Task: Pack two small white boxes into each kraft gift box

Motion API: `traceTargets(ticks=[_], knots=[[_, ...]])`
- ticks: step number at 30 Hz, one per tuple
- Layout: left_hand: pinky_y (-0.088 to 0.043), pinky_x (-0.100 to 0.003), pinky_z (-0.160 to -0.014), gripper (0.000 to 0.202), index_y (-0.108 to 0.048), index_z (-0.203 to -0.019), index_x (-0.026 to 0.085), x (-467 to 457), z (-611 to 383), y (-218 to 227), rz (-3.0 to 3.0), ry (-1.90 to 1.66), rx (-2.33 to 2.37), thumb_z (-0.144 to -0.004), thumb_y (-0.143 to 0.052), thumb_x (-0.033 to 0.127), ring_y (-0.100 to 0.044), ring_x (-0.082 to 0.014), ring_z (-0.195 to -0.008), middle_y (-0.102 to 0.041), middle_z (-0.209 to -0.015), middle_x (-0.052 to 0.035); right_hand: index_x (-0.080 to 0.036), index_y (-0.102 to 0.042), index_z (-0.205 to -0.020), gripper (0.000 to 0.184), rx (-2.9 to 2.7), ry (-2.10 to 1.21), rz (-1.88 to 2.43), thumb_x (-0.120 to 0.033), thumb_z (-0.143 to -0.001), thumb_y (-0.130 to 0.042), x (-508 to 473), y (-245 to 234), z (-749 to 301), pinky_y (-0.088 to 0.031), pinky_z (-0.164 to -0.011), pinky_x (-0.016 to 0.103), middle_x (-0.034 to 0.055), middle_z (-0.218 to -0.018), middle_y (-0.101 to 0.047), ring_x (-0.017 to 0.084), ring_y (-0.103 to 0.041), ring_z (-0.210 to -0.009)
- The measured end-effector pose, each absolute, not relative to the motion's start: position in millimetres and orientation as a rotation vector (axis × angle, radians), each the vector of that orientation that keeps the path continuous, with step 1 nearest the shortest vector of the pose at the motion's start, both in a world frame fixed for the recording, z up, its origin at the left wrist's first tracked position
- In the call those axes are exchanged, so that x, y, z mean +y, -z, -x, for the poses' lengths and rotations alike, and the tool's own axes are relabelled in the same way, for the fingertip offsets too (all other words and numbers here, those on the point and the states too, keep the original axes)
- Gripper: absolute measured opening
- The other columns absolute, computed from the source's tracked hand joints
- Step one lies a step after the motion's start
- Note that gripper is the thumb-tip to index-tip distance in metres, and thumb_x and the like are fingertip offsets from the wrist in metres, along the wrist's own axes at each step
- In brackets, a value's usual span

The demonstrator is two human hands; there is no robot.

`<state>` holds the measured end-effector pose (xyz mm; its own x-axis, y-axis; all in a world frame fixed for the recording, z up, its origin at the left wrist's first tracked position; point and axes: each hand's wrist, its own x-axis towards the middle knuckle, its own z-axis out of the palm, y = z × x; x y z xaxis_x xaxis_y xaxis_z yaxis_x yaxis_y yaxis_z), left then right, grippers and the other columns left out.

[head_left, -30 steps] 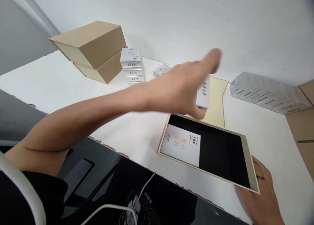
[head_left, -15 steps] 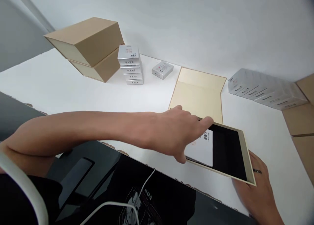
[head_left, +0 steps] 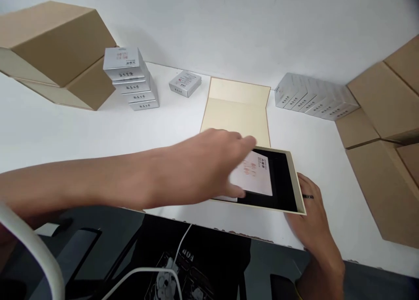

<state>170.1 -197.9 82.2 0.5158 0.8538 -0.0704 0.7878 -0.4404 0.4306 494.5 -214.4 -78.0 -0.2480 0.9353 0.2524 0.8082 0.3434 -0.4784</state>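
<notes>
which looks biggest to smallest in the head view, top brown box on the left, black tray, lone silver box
1. top brown box, largest even though the frame cuts it off
2. black tray, nearer the camera and partly under the left hand
3. lone silver box, clearly smallest
</notes>
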Motion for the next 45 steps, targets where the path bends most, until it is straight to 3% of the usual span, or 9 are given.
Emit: traceTargets(ticks=[8,11,15,19,23,28,34,41,45], knots=[[-0.041,-0.03,-0.06,0.046,-0.059,-0.104,0.016,-176.3,-218.7,-68.2,-2.251,-0.19,0.988,-0.087,-0.085,0.049,-0.064,-0.0208,-0.072,-0.069,-0.082,-0.0042,-0.029,-0.051,-0.147,0.058,-2.027,-0.442,1.599,-0.053,-0.094,-0.06,-217.8,69.4,-493.2,-0.046,-0.111,0.069,0.0145,-0.148,-0.053,0.041,-0.049,-0.14],[-0.046,-0.032,-0.067,0.041,-0.063,-0.099,0.019,-170.9,-191.3,-79.5,-2.219,-0.391,1.187,-0.09,-0.077,0.056,-0.066,-0.0215,-0.077,-0.069,-0.084,-0.0037,-0.029,-0.055,-0.144,0.054,-2.038,-0.412,1.584,-0.053,-0.096,-0.057,-218.0,72.6,-495.2,-0.044,-0.113,0.068,0.0142,-0.148,-0.053,0.041,-0.048,-0.142],[-0.05,-0.041,-0.09,0.038,-0.064,-0.109,0.019,-137.3,-126.6,-81.5,-2.092,-0.636,1.798,-0.096,-0.065,0.054,-0.067,-0.0291,-0.103,-0.07,-0.105,-0.0087,-0.031,-0.057,-0.145,0.051,-2.074,-0.372,1.546,-0.048,-0.097,-0.054,-216.4,78.0,-497.6,-0.045,-0.115,0.063,0.0118,-0.149,-0.053,0.038,-0.048,-0.142],[-0.045,-0.049,-0.106,0.08,-0.048,-0.14,0.013,-86.8,-66.8,-42.1,-1.75,-0.458,2.397,-0.08,-0.082,0.052,-0.053,-0.0424,-0.133,-0.058,-0.14,-0.0225,-0.031,-0.054,-0.148,0.053,-2.086,-0.341,1.555,-0.048,-0.098,-0.052,-216.3,79.7,-497.5,-0.045,-0.114,0.063,0.0109,-0.15,-0.053,0.038,-0.048,-0.142],[-0.04,-0.051,-0.115,0.093,-0.03,-0.152,0.004,-56.0,-47.3,-2.3,-1.571,-0.456,2.548,-0.083,-0.079,0.042,-0.049,-0.0421,-0.138,-0.055,-0.144,-0.0283,-0.03,-0.053,-0.149,0.055,-2.072,-0.348,1.596,-0.05,-0.098,-0.051,-217.1,82.3,-498.1,-0.045,-0.114,0.063,0.0115,-0.151,-0.053,0.038,-0.047,-0.142],[-0.04,-0.057,-0.113,0.096,-0.028,-0.151,0.02,-44.4,-53.6,7.7,-1.427,-0.692,2.53,-0.075,-0.085,0.033,-0.051,-0.0414,-0.135,-0.056,-0.144,-0.0214,-0.026,-0.056,-0.146,0.056,-2.063,-0.358,1.586,-0.052,-0.096,-0.053,-215.5,84.8,-500.9,-0.045,-0.115,0.062,0.0131,-0.15,-0.053,0.038,-0.048,-0.142],[-0.043,-0.05,-0.111,0.071,-0.04,-0.135,0.021,-69.3,-72.2,-14.1,-1.695,-1.065,2.401,-0.079,-0.084,0.026,-0.047,-0.0392,-0.138,-0.048,-0.14,-0.015,-0.027,-0.054,-0.148,0.058,-2.056,-0.366,1.597,-0.051,-0.095,-0.054,-216.1,83.4,-501.4,-0.045,-0.116,0.062,0.0134,-0.15,-0.053,0.038,-0.047,-0.143],[-0.051,-0.052,-0.1,0.106,-0.029,-0.142,0.022,-127.4,-77.4,-33.6,-2.081,-0.523,1.866,-0.06,-0.093,0.041,-0.061,-0.0438,-0.123,-0.051,-0.143,-0.0206,-0.029,-0.053,-0.15,0.061,-2.043,-0.375,1.626,-0.052,-0.093,-0.056,-218.1,82.4,-501.2,-0.045,-0.116,0.064,0.0122,-0.152,-0.052,0.039,-0.046,-0.144],[-0.055,-0.045,-0.087,0.101,-0.014,-0.148,0.02,-125.8,-75.3,-20.3,-1.952,-0.631,1.714,-0.071,-0.077,0.038,-0.068,-0.0345,-0.104,-0.063,-0.126,-0.021,-0.027,-0.054,-0.15,0.06,-2.064,-0.364,1.608,-0.05,-0.094,-0.055,-215.6,84.0,-502.0,-0.044,-0.115,0.066,0.0133,-0.15,-0.054,0.041,-0.046,-0.143]])
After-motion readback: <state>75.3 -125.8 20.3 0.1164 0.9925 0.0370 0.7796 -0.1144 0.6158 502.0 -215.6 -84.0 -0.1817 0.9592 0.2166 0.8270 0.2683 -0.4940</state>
